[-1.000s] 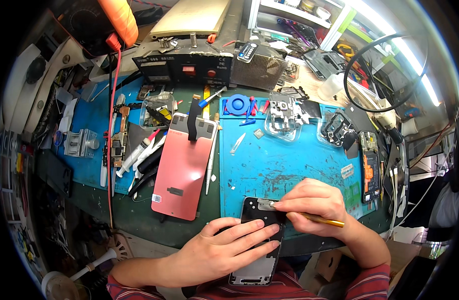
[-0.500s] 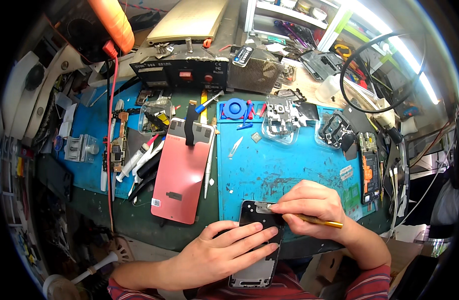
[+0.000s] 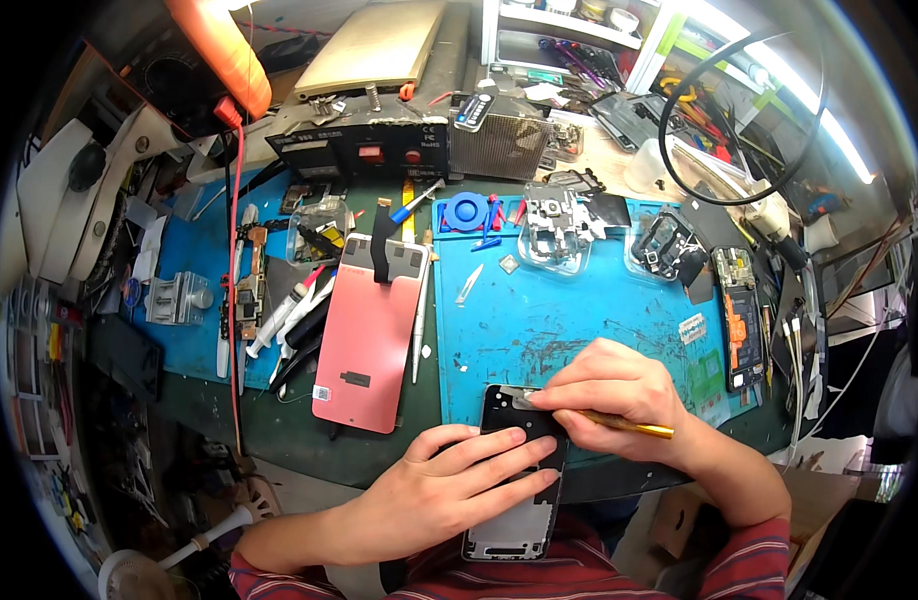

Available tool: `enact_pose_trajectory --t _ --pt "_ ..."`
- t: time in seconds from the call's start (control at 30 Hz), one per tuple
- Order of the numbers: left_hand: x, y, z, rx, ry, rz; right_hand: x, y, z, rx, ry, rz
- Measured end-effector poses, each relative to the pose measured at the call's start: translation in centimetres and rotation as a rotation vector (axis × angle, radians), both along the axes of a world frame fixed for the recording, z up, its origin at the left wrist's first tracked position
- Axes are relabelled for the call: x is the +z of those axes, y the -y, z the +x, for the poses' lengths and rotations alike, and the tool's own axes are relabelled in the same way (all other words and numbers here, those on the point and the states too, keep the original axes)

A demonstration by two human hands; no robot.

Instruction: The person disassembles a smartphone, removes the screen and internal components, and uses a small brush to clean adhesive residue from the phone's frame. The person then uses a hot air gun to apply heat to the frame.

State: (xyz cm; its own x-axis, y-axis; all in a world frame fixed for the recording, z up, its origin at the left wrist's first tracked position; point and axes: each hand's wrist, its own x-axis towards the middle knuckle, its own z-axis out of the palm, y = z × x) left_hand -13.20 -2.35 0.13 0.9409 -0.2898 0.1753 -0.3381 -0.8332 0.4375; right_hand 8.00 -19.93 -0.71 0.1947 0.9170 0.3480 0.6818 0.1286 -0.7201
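Observation:
A black phone frame (image 3: 509, 415) lies at the near edge of the bench, its lower part a bare silvery plate reaching past the edge. Across it rests my left hand (image 3: 484, 470), with fingers spread over its face and the thumb at its left side, gripping it. My right hand (image 3: 614, 390) pinches a slim tool with a gold handle (image 3: 634, 426). Its working end meets the frame's top edge by a small grey metal piece (image 3: 524, 398); my fingers partly hide the tip. Left of the hands is a pinkish-red screen panel (image 3: 364, 350) with a black flex cable.
A blue work mat (image 3: 579, 310) bears clear boxes of phone parts (image 3: 556, 240), a small blade (image 3: 469, 283) and a blue round holder (image 3: 466, 211). An opened phone (image 3: 741, 325) lies at right. Syringe and tools (image 3: 289, 320) lie left. A black power unit (image 3: 364, 150) stands behind.
The view has shifted slightly, so the bench sits a little differently. My right hand and the tool have moved slightly along the frame's top edge; the left hand keeps its place on the frame.

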Motion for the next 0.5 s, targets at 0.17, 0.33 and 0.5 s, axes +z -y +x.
enact_pose_trajectory --t 0.17,0.33,0.5 --pt "-0.1 0.0 0.0 -0.001 0.008 0.006 0.2 0.0 0.0 -0.007 -0.001 -0.001" --pt "-0.2 0.0 -0.1 0.001 0.002 0.004 0.0 0.3 0.2 -0.001 0.002 -0.002" --pt "-0.1 0.2 -0.2 -0.001 0.004 0.027 0.1 0.2 0.2 0.004 0.008 0.004"
